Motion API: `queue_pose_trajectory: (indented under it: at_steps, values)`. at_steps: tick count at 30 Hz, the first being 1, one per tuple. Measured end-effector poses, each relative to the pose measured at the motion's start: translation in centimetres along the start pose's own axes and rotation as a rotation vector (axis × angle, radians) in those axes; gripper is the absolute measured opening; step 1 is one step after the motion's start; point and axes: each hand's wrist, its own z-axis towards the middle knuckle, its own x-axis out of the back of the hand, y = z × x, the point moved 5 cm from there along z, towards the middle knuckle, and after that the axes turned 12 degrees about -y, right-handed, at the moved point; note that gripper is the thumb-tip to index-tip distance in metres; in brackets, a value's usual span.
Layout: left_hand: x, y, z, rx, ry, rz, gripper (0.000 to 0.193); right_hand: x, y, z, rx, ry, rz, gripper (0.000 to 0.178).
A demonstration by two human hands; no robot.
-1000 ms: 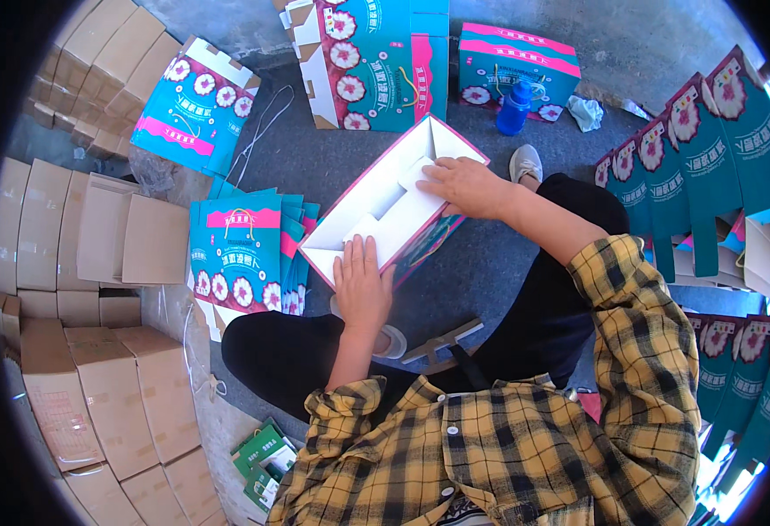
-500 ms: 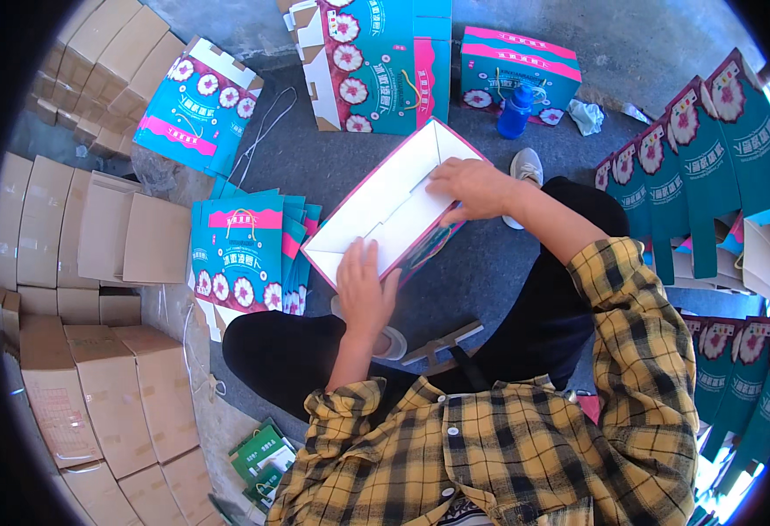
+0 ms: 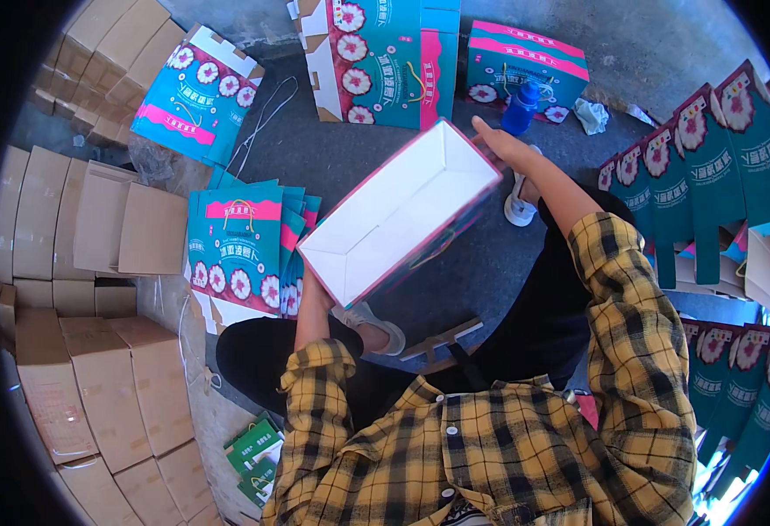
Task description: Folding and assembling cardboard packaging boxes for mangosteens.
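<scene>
Brown cardboard boxes stacked at left. Carton mid-view, white face up, flaps flat. Right hand at its far-right end, partly hidden, grip: can't tell. Left hand mostly hidden at near-left end, state: can't tell. Blue bottle beyond right hand.

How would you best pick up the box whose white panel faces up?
Probably with a palm on each short end, coming from near left and far right: the box is long, and its flat top offers little to pinch. The right hand is beside one end.
</scene>
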Motion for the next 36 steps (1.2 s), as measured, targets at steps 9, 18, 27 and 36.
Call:
queue_pose_trajectory:
  at_steps: [9, 18, 27, 36]
  values:
    - [-0.1, 0.3, -0.8, 0.054, -0.101, -0.133, 0.064, -3.7, -3.5, -6.5, -0.087, -0.115, 0.084, 0.069]
    - [-4.2, 7.2, -3.8, -0.577, -0.131, 0.100, 0.062, 1.1, -4.4, -6.6, 0.346, -0.042, 0.371, 0.065]
    - [0.3, 0.7, -1.3, -0.488, -0.093, 0.006, 0.052, -1.3, 1.1, -6.1, 0.176, -0.181, 0.406, 0.078]
    - [-1.2, -0.2, 0.2, -0.321, 0.005, 0.376, 0.047, 1.7, 6.7, -2.4, 0.015, 0.010, -0.142, 0.036]
